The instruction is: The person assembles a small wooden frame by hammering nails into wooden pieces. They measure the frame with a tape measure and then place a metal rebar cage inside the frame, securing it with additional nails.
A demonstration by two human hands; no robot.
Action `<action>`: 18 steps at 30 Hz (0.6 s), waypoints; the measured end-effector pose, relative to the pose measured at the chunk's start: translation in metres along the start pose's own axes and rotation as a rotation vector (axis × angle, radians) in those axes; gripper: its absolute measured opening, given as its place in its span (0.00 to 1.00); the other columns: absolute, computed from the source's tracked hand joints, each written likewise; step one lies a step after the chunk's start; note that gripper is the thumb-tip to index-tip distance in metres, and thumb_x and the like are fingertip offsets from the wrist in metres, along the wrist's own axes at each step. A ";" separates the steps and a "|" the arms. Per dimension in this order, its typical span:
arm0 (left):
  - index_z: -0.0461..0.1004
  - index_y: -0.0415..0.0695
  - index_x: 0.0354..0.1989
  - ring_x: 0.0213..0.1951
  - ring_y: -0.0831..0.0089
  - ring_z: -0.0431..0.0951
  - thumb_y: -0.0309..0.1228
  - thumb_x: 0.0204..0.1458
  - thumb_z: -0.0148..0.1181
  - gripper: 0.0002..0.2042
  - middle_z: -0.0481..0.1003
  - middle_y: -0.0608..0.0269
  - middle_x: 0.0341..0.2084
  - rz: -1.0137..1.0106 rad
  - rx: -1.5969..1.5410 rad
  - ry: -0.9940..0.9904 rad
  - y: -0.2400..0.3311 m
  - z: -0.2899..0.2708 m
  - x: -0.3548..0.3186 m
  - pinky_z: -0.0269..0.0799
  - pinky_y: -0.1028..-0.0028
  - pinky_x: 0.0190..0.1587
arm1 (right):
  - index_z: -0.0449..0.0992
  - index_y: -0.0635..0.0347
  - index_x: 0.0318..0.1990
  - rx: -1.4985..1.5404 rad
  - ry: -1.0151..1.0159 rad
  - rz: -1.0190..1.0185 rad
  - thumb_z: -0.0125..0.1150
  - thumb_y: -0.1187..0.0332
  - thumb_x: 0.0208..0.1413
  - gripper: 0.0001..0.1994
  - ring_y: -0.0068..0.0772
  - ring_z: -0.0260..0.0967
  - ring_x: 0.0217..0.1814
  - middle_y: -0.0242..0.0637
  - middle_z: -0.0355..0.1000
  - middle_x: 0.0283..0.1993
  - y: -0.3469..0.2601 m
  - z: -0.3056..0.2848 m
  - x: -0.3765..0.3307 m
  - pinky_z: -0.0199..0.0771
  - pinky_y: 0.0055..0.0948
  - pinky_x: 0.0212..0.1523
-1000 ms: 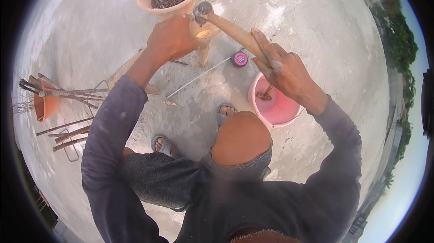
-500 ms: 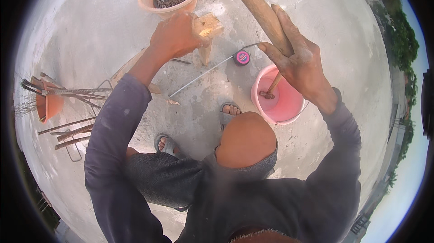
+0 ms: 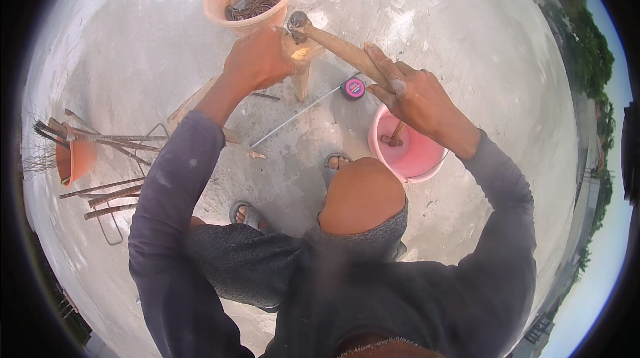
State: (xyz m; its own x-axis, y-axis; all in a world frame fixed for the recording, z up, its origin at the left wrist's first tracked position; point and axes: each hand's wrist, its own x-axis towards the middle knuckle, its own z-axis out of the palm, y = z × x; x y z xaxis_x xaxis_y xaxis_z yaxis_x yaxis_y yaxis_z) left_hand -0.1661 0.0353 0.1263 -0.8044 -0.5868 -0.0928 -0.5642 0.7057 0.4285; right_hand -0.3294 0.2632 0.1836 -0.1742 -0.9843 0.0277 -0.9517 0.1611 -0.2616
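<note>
Bare concrete floor (image 3: 467, 45) outdoors, trees at the rim. Person squatted, both arms up in front.

L hand (image 3: 257, 61) was clamped round the top of a short wood stake (image 3: 301, 68) standing upright on the floor. R hand (image 3: 417, 101) was closed on the wood handle of a hammer (image 3: 333, 45), w/ its metal head right at the stake top, touching or just above; couldn't tell which. Hands apart, one per item.

Progress, as a guess: stake upright w/ a good length showing above the floor, so the hammering looked mid-way, not finished. Whether a nail sat on the stake top couldn't be made out.

Containers: orange bucket (image 3: 223, 1) just beyond the stake held a dark tangle, prob. rusty nails or wire. Pink bucket (image 3: 377, 141) by the R knee held a wood-handled tool. Orange pot (image 3: 80, 158) far L lay on its side among rebar pcs (image 3: 100, 138). Pink tape measure (image 3: 353, 88) lay between stake & pink bucket, blade pulled out.
</note>
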 end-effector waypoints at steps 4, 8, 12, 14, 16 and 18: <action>0.80 0.34 0.43 0.43 0.49 0.84 0.48 0.44 0.72 0.27 0.81 0.45 0.42 -0.038 -0.013 -0.048 0.000 -0.001 0.000 0.79 0.54 0.46 | 0.54 0.46 0.77 -0.079 0.093 -0.024 0.69 0.65 0.60 0.40 0.53 0.79 0.33 0.51 0.79 0.41 -0.005 0.002 -0.005 0.81 0.44 0.32; 0.81 0.35 0.41 0.42 0.50 0.84 0.50 0.45 0.71 0.28 0.81 0.45 0.41 0.011 0.045 0.013 0.000 -0.003 0.006 0.80 0.55 0.45 | 0.55 0.49 0.77 0.025 0.033 0.027 0.68 0.65 0.61 0.39 0.49 0.79 0.31 0.49 0.79 0.39 0.000 0.009 -0.014 0.81 0.41 0.32; 0.78 0.43 0.53 0.45 0.54 0.84 0.52 0.44 0.71 0.31 0.83 0.50 0.42 -0.062 0.182 -0.032 -0.008 -0.010 0.002 0.78 0.57 0.47 | 0.55 0.54 0.76 0.483 -0.136 0.290 0.61 0.52 0.66 0.37 0.52 0.78 0.48 0.51 0.78 0.45 0.002 0.039 -0.068 0.75 0.45 0.55; 0.74 0.49 0.61 0.47 0.55 0.83 0.51 0.44 0.71 0.35 0.83 0.53 0.44 -0.086 0.222 -0.031 -0.018 -0.017 -0.002 0.77 0.58 0.48 | 0.57 0.58 0.76 0.656 -0.187 0.272 0.63 0.58 0.65 0.36 0.49 0.77 0.51 0.53 0.77 0.49 0.004 0.083 -0.094 0.75 0.42 0.56; 0.70 0.53 0.66 0.49 0.55 0.82 0.47 0.42 0.71 0.38 0.82 0.54 0.46 -0.080 0.207 -0.019 -0.036 -0.025 -0.009 0.76 0.57 0.49 | 0.58 0.62 0.75 0.714 -0.317 0.240 0.65 0.67 0.64 0.35 0.46 0.75 0.52 0.54 0.75 0.52 0.011 0.139 -0.122 0.77 0.38 0.55; 0.67 0.54 0.68 0.49 0.55 0.82 0.44 0.42 0.70 0.39 0.82 0.54 0.45 -0.135 0.193 -0.040 -0.056 -0.031 -0.009 0.76 0.56 0.49 | 0.60 0.62 0.74 0.679 -0.422 0.209 0.64 0.65 0.64 0.33 0.51 0.73 0.57 0.54 0.72 0.58 0.011 0.198 -0.141 0.76 0.40 0.57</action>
State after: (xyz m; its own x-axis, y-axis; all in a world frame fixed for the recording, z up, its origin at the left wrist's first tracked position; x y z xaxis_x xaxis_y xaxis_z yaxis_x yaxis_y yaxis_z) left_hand -0.1216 -0.0116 0.1312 -0.7237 -0.6676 -0.1747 -0.6893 0.6870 0.2302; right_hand -0.2651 0.3897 -0.0143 -0.0927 -0.9049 -0.4154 -0.5264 0.3987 -0.7510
